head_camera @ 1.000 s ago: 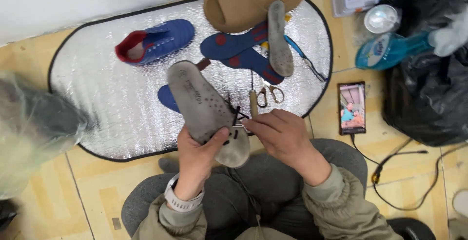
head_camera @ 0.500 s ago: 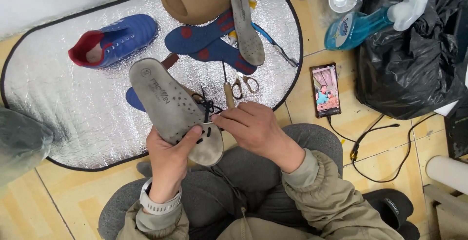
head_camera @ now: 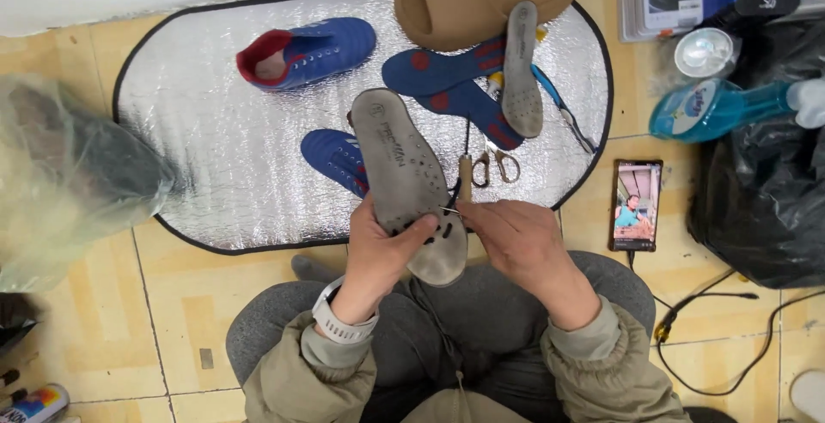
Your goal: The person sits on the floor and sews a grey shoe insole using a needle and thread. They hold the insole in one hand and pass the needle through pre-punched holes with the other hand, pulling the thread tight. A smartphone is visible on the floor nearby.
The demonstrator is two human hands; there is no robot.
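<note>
Insole: my left hand grips the worn grey perforated shoe insole, tilted above my lap.
Needle: my right hand pinches a thin needle against its edge; the tip is hard to see.
Hidden: the insole covers most of a blue shoe.
Around: small scissors on the silver foil mat; black smartphone beside it.

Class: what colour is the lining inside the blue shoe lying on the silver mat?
Red, seen at the opening of the blue shoe in the head view.

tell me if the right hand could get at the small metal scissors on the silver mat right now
Probably yes. The small metal scissors lie uncovered on the silver mat just beyond the right hand, but that hand pinches a thin needle-like tool against the grey insole.
</note>
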